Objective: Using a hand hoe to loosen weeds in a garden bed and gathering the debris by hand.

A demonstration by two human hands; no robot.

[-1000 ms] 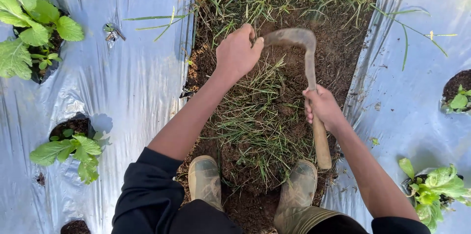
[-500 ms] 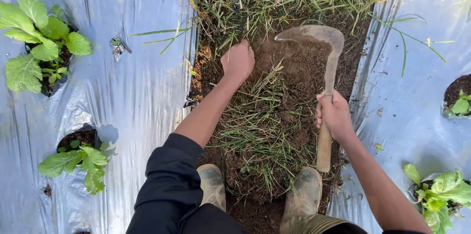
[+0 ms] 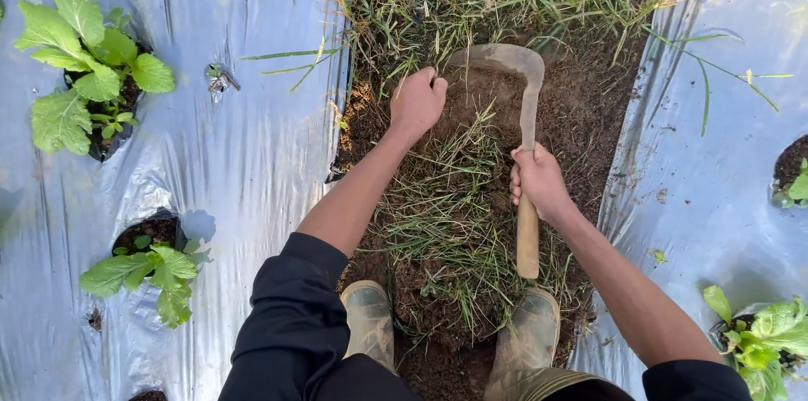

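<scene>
In the soil strip between 2 plastic sheets | my left hand (image 3: 417, 102) fisted on grass (image 3: 438, 199) | right hand (image 3: 539, 182) grips sickle (image 3: 526, 115), blade far of the clump | step: weeding | next: I judge a near-pull cut.

Curved rusty sickle (image 3: 523, 106) with wooden handle, blade tip-down on bare soil beside cut grass (image 3: 446, 199).

Soil strip (image 3: 589, 115) between plastic sheets (image 3: 252, 157); sickle (image 3: 528, 140) right of cut grass (image 3: 438, 207); boots (image 3: 370, 321) below.
</scene>
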